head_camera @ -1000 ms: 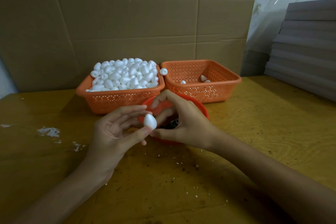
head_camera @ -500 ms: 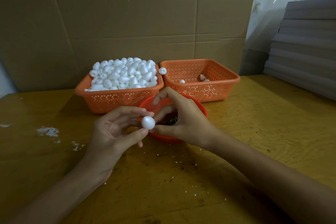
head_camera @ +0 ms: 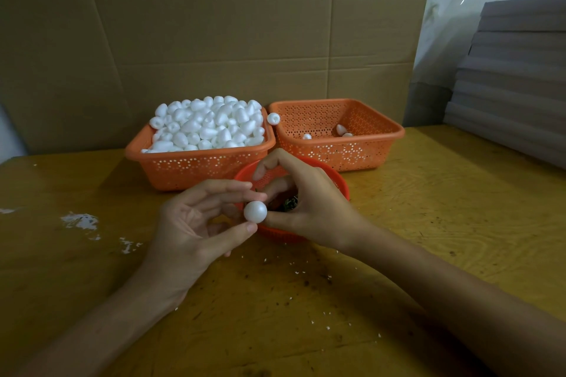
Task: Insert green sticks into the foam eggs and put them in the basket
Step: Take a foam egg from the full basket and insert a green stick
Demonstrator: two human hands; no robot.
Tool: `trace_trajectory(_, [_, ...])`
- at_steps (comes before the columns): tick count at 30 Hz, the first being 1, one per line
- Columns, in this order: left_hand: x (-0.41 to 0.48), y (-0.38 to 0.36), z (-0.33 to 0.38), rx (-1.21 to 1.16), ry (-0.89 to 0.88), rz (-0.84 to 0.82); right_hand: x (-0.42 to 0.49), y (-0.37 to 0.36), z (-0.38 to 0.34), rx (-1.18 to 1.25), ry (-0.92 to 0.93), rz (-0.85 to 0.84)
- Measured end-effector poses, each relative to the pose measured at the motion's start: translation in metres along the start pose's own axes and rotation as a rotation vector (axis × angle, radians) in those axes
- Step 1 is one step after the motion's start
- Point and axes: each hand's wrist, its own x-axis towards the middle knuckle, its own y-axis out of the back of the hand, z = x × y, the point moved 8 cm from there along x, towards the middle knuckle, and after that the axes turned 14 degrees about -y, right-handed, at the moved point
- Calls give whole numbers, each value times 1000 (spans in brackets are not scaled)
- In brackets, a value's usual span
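Foam egg [head_camera: 255,211] is up off the table, pinched in the left hand [head_camera: 196,223] between thumb and fingertips, right in front of the little round red basket [head_camera: 340,182]. The right hand [head_camera: 306,205] is curled over that red basket with its thumb tip against the egg. Can't tell if those fingers are pinching anything, they hide it. Down in the red basket there's a dark tangle of green sticks [head_camera: 289,203], mostly covered by the hand.

Behind it, two rectangular orange baskets sit side by side. The left orange basket [head_camera: 196,168] is heaped way over the rim with white foam eggs [head_camera: 211,125], too many to count. One loose egg [head_camera: 273,118] perches on the rim where the two meet. The right orange basket [head_camera: 352,151] only shows three eggs on its floor: a single egg [head_camera: 307,136] front-left and an egg pair [head_camera: 343,131] further right.

Everything's on a yellowish wooden table [head_camera: 428,223], with white foam crumbs [head_camera: 294,269] near the forearms and white scuffed patches [head_camera: 80,220] off to the left. Brown cardboard sheets [head_camera: 214,40] stand like a wall behind the baskets, clear plastic film [head_camera: 453,9] hangs upper right, and a stack of grey boards [head_camera: 514,86] is on the right.

Tally: three baskets (two orange, one red), one egg in hand, one on the rim, three in the right basket, plus the heap.
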Motion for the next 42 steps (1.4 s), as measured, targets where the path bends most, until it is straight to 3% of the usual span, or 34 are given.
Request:
trace_trajectory(20, [0, 12, -6, 32, -4, 80, -1, -6, -3, 43, -23, -112])
trace_trajectory(42, [0, 12, -2, 25, -28, 113, -1, -1, 0, 99, -41, -84])
